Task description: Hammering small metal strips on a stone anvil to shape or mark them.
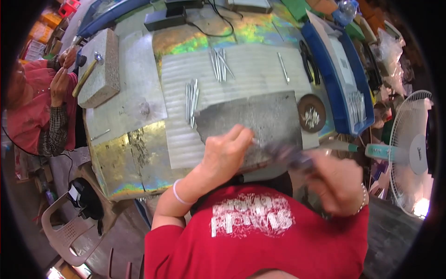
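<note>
Grey metal, small and thin, is what I see pinched at my left hand (226,153): a slim metal piece (257,141) pokes out from between the closed thumb and fingertips, just above the near edge of the dark grey work mat (260,116). My right hand (335,183) is blurred; its fingers are curled shut around a dark tool (290,156) whose tip reaches toward the metal piece, though I cannot tell whether the two touch. Both hands sit at the near edge of the table, over the mat.

Beyond the mat, on the ribbed silvery sheet (251,69), lie two bundles of metal rods (191,102) and (219,65), plus a single rod (283,67) farther right. Just right of the mat stands a round brown dish (311,113) holding small metal bits. A blue tray (344,74) runs along the right side. At far left a hammer (88,69) rests on a stone block (100,67), near another person in pink (37,111). A white fan (411,149) stands at my right.
</note>
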Available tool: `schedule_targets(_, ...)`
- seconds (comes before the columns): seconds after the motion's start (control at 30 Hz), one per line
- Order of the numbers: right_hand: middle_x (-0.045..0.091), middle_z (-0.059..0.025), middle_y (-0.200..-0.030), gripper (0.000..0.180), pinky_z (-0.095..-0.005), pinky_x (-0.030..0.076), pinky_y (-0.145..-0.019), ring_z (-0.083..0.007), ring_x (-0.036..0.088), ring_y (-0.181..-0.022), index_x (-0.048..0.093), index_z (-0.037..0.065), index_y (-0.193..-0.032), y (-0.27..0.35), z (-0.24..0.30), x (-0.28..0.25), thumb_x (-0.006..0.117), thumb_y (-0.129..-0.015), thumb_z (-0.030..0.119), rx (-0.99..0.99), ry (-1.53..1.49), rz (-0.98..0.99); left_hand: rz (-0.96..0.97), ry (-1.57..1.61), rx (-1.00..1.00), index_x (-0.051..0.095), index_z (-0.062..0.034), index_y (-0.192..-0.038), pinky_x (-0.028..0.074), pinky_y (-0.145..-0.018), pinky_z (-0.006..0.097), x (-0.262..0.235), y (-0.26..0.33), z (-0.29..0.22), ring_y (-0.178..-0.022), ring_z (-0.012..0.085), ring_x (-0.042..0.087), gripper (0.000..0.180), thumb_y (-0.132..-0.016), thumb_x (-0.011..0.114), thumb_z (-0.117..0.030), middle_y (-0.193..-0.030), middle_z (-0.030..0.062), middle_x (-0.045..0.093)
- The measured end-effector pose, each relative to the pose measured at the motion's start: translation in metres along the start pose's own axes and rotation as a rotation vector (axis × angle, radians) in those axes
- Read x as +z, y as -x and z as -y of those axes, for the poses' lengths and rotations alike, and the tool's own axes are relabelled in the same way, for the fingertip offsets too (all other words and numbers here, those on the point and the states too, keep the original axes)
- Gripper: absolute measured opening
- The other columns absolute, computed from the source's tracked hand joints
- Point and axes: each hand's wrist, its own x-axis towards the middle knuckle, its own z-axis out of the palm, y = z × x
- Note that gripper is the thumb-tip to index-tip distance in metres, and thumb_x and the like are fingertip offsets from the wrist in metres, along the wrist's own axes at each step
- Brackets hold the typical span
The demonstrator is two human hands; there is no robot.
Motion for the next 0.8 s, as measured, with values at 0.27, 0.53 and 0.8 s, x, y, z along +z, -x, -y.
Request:
schedule_targets(0.27, 0.058, -0.0161, -0.092, 0.041, -0.0376, 0.048, -0.065, -0.0345, 0.059, -0.075, 0.049, 0.001, -0.121, -0.007, -0.065, 0.068, 0.058, -0.081, 0.001, 0.222, -0.012, -0.306, -0.103, 1.457, -0.582, 0.056, 0.0023, -0.095, 0.053, -0.057, 0.024, -0.032, -0.001, -0.011, -0.064, 0.0166, 0.065, 0.014, -0.093, 0.053, -0.011, -0.088, 0.0137, 0.064)
schedule_targets(0.53, 0.055, -0.0159, -0.093, 0.038, -0.0409, 0.046, -0.069, -0.0327, 0.055, -0.086, 0.051, 0.002, -0.114, -0.022, -0.084, 0.088, 0.06, -0.078, 0.005, 0.259, 0.196, -0.212, -0.126, 1.632, -0.677, 0.053, 0.0007, -0.091, 0.051, -0.052, 0.023, -0.033, -0.007, -0.005, -0.057, 0.0165, 0.061, 0.019, -0.095, 0.049, -0.017, -0.089, 0.0164, 0.059)
schedule_targets(0.8, 0.061, -0.0191, -0.08, 0.026, -0.0387, 0.047, -0.07, -0.0341, 0.061, -0.078, 0.06, -0.002, -0.09, -0.075, -0.206, 0.051, 0.06, -0.081, 0.023, 0.447, 0.064, -0.407, -0.009, 1.292, -0.64, 0.037, -0.0024, -0.12, 0.052, -0.06, 0.024, -0.034, -0.008, -0.017, -0.066, 0.0151, 0.062, 0.036, -0.088, 0.055, -0.001, -0.085, 0.0147, 0.063)
